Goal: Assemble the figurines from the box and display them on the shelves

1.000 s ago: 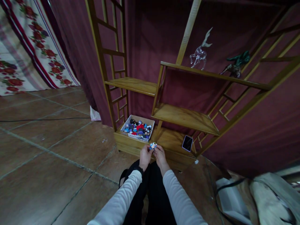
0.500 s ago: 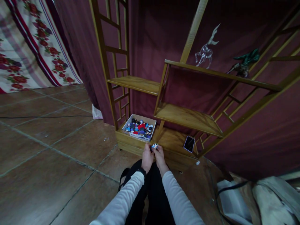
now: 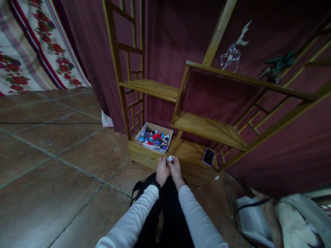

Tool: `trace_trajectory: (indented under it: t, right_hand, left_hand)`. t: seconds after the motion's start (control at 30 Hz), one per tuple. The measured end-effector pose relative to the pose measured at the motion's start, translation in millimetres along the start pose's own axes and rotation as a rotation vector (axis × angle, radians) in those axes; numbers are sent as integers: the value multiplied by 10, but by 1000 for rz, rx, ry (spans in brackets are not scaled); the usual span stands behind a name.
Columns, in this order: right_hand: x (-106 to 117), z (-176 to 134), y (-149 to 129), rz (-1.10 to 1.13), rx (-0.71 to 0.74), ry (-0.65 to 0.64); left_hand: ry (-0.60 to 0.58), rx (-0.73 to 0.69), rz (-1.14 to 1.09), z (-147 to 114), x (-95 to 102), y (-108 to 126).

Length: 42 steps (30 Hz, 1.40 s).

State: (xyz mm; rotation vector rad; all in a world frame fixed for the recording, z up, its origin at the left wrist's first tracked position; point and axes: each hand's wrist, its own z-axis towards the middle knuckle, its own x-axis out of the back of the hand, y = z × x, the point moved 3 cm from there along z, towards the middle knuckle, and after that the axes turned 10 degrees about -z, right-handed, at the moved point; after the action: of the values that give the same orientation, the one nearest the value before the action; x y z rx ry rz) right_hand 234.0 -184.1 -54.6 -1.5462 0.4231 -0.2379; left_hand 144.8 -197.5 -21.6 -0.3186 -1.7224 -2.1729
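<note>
A: "Lettering, numbers, brands: what do we enter?"
B: "None that we can read. Cardboard box (image 3: pixel 154 148), front wall: dark marks, too small for us to make out."

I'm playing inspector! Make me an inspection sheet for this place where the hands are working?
Surface: wooden bottom board of a shelf unit, bearing a box and a dark-screened device.
Job's things: small colorful figure at the fingertips; many colorful pieces jumbled in the box.
Clutter: a small scrap on the floor.
Left hand: close beside the figure; its grip is partly hidden.
Right hand: fingers pinching the figure.
Cables: one black cable across the floor.
Surroundings: dark red curtain, floral cloth, clear figurine and green figurine on a higher shelf.
</note>
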Motion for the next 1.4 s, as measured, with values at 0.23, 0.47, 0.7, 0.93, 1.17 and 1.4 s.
trace_trajectory:
  t: [0.23, 0.47, 0.7, 0.93, 1.17, 1.4]
  right_hand:
    - [94, -79, -92, 216, -176, -151]
    - [168, -66, -118, 292, -204, -222]
    - [171, -13, -54, 317, -241, -155]
    - [189, 14, -30, 381, -292, -193]
    - [300, 29, -30, 426, -337, -211]
    - [327, 39, -31, 389, -333, -197]
  left_hand:
    - [-72, -31, 176, -32, 79, 31]
    - [-215, -145, 273, -58, 75, 101]
    - [-148, -95, 64, 75, 56, -49]
    - [-181, -219, 346, -25, 26, 47]
    - [-236, -466, 661, -146, 41, 225]
    - [-273, -552, 702, -165, 82, 256]
